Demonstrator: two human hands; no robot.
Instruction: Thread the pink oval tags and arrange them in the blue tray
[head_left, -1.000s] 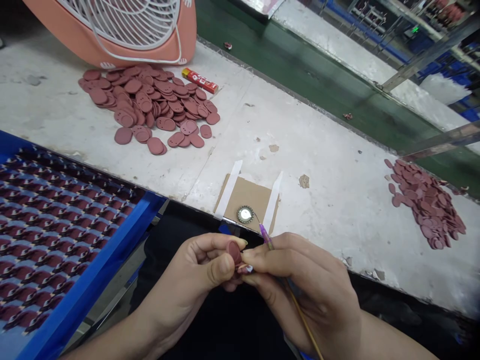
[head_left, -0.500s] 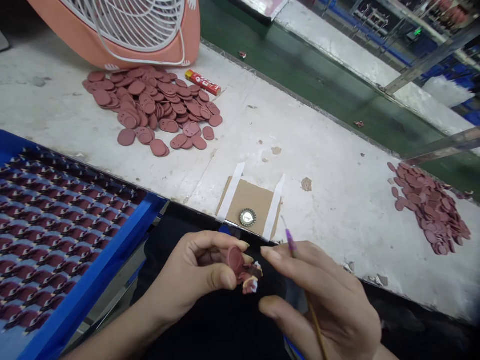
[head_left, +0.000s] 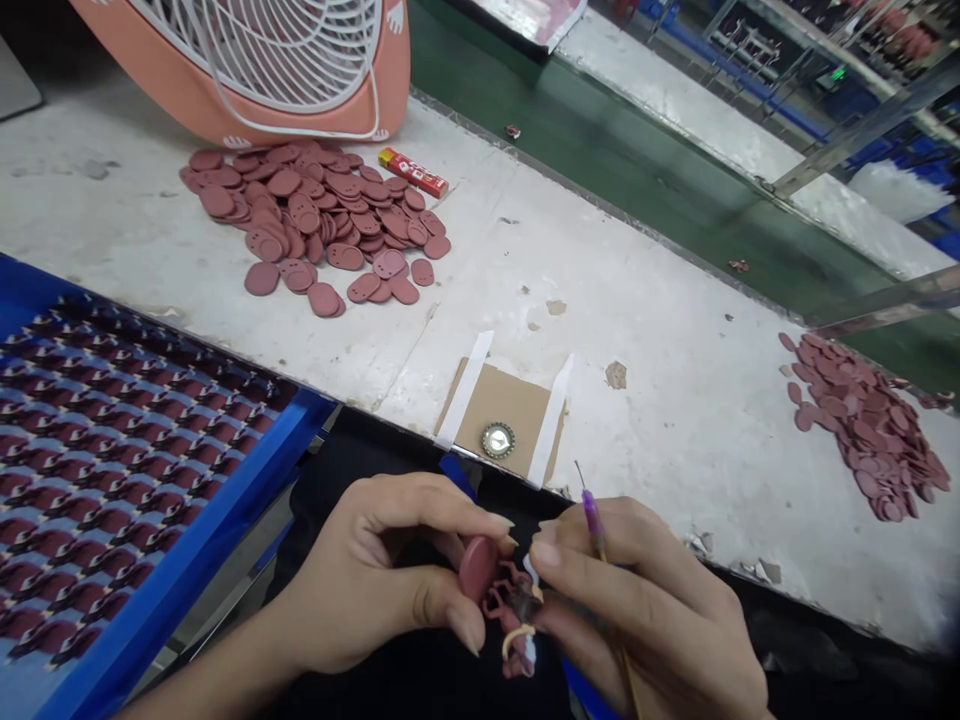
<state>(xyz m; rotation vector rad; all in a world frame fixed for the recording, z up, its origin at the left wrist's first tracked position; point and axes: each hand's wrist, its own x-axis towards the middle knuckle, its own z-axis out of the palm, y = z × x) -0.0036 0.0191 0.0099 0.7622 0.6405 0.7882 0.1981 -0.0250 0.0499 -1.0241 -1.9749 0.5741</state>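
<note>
My left hand (head_left: 397, 560) is closed, with thumb and fingers around a dark red oval disc (head_left: 478, 570). Just right of the disc is a small figurine (head_left: 517, 615) in dark red with white and tan parts. Its thin limbs point toward the disc; whether they touch it I cannot tell. My right hand (head_left: 652, 610) pinches the figurine's right side between thumb and fingers. A thin brush (head_left: 592, 515) with a purple collar and a fine tip also lies in that hand, tip pointing up and away. Both hands are over my dark-clothed lap.
A cardboard piece (head_left: 517, 395) with white strips lies at the table edge, a bottle cap (head_left: 498, 440) on it. Dark red disc piles lie left (head_left: 322, 215) and right (head_left: 862, 420). A fan (head_left: 300, 90), a red-yellow packet (head_left: 414, 172) and a blue tray (head_left: 97, 660) of figures stand nearby.
My right hand has moved left and its fingers have closed on the figurine. The figurine sits lower and more of it shows. The disc has turned more edge-on.
</note>
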